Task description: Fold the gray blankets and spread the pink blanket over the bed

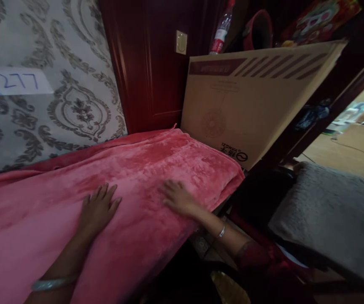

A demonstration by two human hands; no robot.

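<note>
A pink plush blanket covers the long surface in front of me, its pile brushed into lighter and darker patches. Flat on it, fingers spread, lies my left hand, with a pale bangle on that wrist. Further right, my right hand rests palm down on the same cloth. Its fingers are stretched out and slightly blurred, and a thin silver bracelet circles the wrist. Neither hand grips anything. Folds run along the blanket's back edge by the wall, and its right end hangs near the cardboard box.
A large cardboard box leans upright at the blanket's far right end. Behind it stand a plastic bottle and a red round object. A grey plush-covered seat is at the right. Patterned wallpaper bears a paper marked 277.
</note>
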